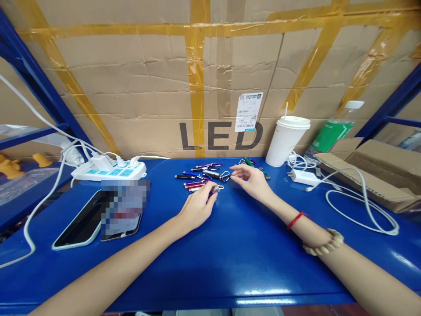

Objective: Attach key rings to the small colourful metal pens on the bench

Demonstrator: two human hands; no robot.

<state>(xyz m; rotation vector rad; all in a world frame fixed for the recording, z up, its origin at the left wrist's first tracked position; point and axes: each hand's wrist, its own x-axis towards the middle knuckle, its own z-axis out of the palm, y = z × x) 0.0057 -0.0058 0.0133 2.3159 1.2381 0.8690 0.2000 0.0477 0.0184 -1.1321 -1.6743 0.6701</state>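
Observation:
My left hand is closed around a small keychain light; only its shiny end shows between thumb and fingers, the rest being hidden. Just beyond it lies a loose pile of slim pen-like lights in purple, red, black, blue and silver, some with metal clips. My right hand hovers to the right of the pile, thumb and fingers apart, nothing visible between them. Its fingertips are near a dark carabiner clip. Behind that hand lie a green keychain light and other small pieces, partly covered.
On the left are a white power strip with plugs and two phones, one dark-screened. To the right stand a white lidded cup, a green-labelled bottle, a charger with cable and an open cardboard box. Taped cardboard backs the blue table.

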